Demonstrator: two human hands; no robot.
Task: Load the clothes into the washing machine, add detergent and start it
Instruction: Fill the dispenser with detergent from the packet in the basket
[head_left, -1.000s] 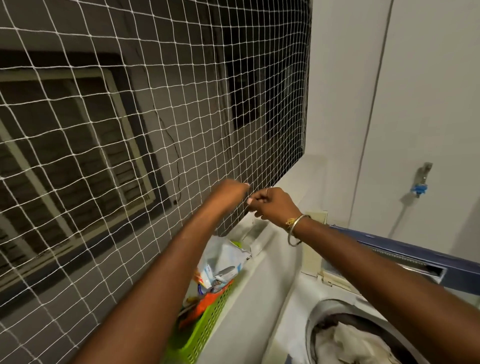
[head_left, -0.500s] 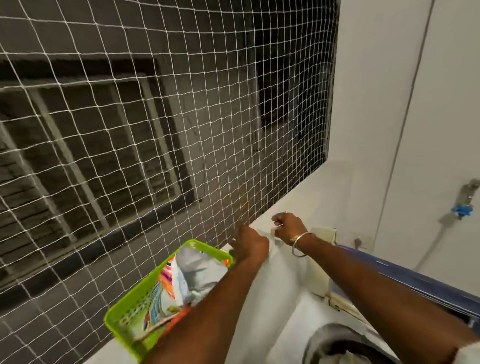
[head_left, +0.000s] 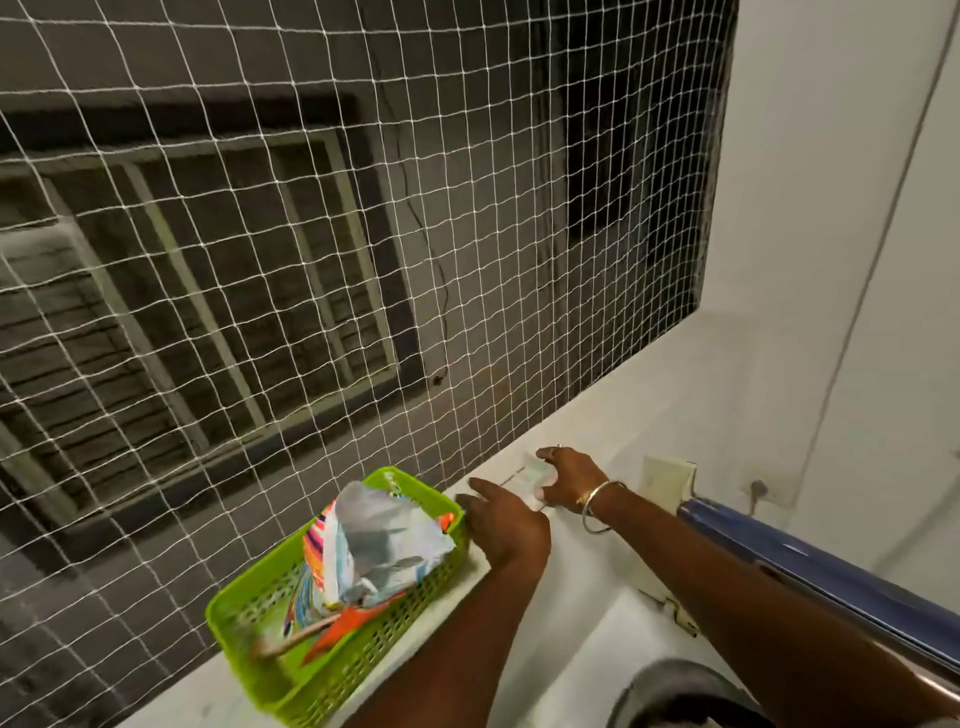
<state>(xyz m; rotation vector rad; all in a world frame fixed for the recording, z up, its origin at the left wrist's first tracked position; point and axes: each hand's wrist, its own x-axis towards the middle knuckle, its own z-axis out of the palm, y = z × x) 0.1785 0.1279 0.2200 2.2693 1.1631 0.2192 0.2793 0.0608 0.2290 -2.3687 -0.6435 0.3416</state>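
Both hands reach over the white ledge below the white mesh netting (head_left: 311, 260). The left hand (head_left: 506, 525) hovers palm-down, fingers loosely spread and empty, beside the lime-green perforated plastic basket (head_left: 332, 670) holding a crumpled detergent pouch (head_left: 374, 545). The right hand (head_left: 569, 480), fingers spread, rests on a small pale packet (head_left: 535, 475) — grip unclear. The washing machine's dark drum rim (head_left: 675, 691) sits bottom right.

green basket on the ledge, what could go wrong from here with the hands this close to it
The green basket sits at the ledge's inner edge, and the left hand is right at its rim; a nudge could tip it off, perhaps toward the open washing machine. The opened detergent pouch stands loosely inside, so a bump might spill powder. The right hand is spread over a small pale item by the net, which might get pushed out through it.
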